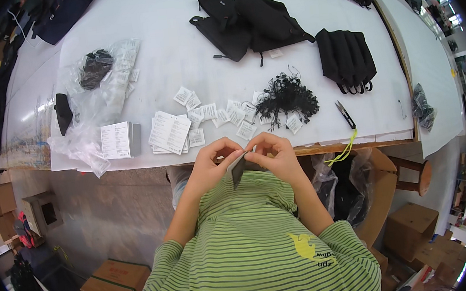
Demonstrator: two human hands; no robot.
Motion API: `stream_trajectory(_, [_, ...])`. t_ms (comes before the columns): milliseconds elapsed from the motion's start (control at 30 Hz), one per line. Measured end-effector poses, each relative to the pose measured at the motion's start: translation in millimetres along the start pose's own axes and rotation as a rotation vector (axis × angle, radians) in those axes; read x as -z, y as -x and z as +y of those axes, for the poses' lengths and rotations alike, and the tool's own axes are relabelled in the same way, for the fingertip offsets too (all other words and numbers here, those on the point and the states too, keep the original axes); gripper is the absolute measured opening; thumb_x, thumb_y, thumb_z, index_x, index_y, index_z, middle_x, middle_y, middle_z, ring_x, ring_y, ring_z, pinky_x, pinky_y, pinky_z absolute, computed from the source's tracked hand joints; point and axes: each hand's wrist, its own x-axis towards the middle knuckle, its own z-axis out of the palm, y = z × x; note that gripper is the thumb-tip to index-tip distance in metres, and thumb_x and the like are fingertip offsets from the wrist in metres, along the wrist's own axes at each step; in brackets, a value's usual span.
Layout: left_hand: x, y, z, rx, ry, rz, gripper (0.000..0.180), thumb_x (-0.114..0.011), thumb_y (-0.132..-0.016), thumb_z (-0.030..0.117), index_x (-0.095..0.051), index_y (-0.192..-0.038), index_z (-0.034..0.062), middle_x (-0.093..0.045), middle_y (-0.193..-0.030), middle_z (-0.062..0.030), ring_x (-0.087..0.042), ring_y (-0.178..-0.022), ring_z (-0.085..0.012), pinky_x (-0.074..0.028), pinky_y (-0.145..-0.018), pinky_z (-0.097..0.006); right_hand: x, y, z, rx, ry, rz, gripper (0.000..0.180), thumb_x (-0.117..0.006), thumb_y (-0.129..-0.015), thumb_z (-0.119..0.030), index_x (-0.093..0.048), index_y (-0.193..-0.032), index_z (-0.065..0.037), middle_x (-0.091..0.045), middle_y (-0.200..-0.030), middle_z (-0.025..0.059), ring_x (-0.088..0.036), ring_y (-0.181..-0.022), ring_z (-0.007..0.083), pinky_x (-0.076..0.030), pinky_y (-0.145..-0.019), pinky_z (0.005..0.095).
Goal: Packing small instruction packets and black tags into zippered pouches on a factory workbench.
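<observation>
Just in front of the table's near edge, my left hand (216, 159) pinches a grey card hang tag (238, 171) by its upper part. The fingers of my right hand (275, 154) are closed at the tag's top corner, touching my left fingertips. Whether a thread runs between them is too small to tell. Beyond my hands lie a fanned stack of white printed cards (170, 132) and several small white labels (207, 112). To their right is a tangled heap of black tag strings (286, 100). Thread snips (345, 115) with a yellow cord (345, 150) lie at the right.
A squared stack of white cards (116, 141) stands beside a crumpled clear plastic bag (92, 106) at the left. Black fabric bags (255, 23) and a folded black piece (346, 59) lie farther back. Below the table's right side, an open carton (380, 190) stands near a wooden stool (418, 175).
</observation>
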Motion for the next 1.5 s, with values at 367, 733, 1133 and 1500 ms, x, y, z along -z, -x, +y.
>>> stream_trajectory(367, [3, -109, 29, -0.076, -0.309, -0.280, 0.015, -0.063, -0.088, 0.015, -0.062, -0.091, 0.0007, -0.061, -0.080, -0.0025, -0.057, -0.069, -0.0076, -0.046, -0.062, -0.023, 24, -9, 10, -0.117, -0.315, 0.040, 0.012, -0.056, -0.093, -0.012, -0.057, -0.097, -0.002, -0.053, -0.062, 0.0009, -0.048, -0.054, 0.0068, -0.038, -0.049, 0.0203])
stream_trajectory(733, [80, -299, 5, -0.174, -0.985, 0.634, 0.032, -0.074, -0.075, 0.021, -0.060, -0.097, 0.0024, -0.056, -0.096, -0.0131, -0.059, -0.089, -0.0308, -0.048, -0.076, -0.039, 36, 22, 21, -0.071, -0.314, 0.236, 0.010, -0.059, -0.090, -0.009, -0.057, -0.092, 0.000, -0.054, -0.062, 0.0014, -0.050, -0.053, 0.0069, -0.039, -0.048, 0.0200])
stream_trajectory(1133, [55, -147, 32, -0.272, -0.408, 0.338, 0.020, -0.071, -0.080, 0.016, -0.068, -0.095, 0.0030, -0.064, -0.075, -0.0019, -0.049, -0.058, -0.0063, -0.042, -0.055, -0.023, 28, 6, 11, -0.084, -0.260, 0.169, 0.007, -0.061, -0.089, -0.009, -0.059, -0.091, -0.002, -0.057, -0.068, -0.0007, -0.049, -0.055, 0.0041, -0.037, -0.048, 0.0182])
stream_trajectory(1500, [16, -47, 10, 0.101, -0.165, 0.152, 0.025, -0.068, -0.079, 0.010, -0.071, -0.103, 0.0080, -0.061, -0.067, 0.0040, -0.041, -0.056, -0.0001, -0.031, -0.047, -0.018, -9, -24, -7, 0.176, 0.370, 0.328, 0.007, -0.064, -0.084, -0.010, -0.061, -0.085, -0.004, -0.045, -0.055, -0.0012, -0.038, -0.048, 0.0055, -0.029, -0.046, 0.0238])
